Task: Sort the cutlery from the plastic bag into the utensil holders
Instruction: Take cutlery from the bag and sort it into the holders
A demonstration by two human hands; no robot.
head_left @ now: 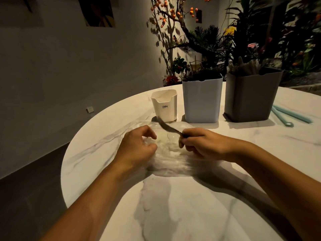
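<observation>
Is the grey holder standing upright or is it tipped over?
Upright. The grey holder stands on its base on the table, opening upward, with pale cutlery handles sticking out.

Two bare forearms, no sleeves, bare left hand (139, 145) and right hand (199, 145)

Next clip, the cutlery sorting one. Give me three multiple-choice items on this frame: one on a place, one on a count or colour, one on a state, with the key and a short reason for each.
1. Where does the plastic bag lie?
A. in the grey holder
B. on the table, under both hands
C. on the floor

2. How many holders stand on the table?
A. one
B. two
C. three

3. What is the right hand doing?
A. gripping a dark utensil
B. lying flat and empty
C. lifting the white holder

Key:
1 B, the bag is spread beneath the left hand and the right hand.
2 C, the white holder, light blue holder and grey holder stand in a row.
3 A, its fingers curl round the utensil.
</observation>
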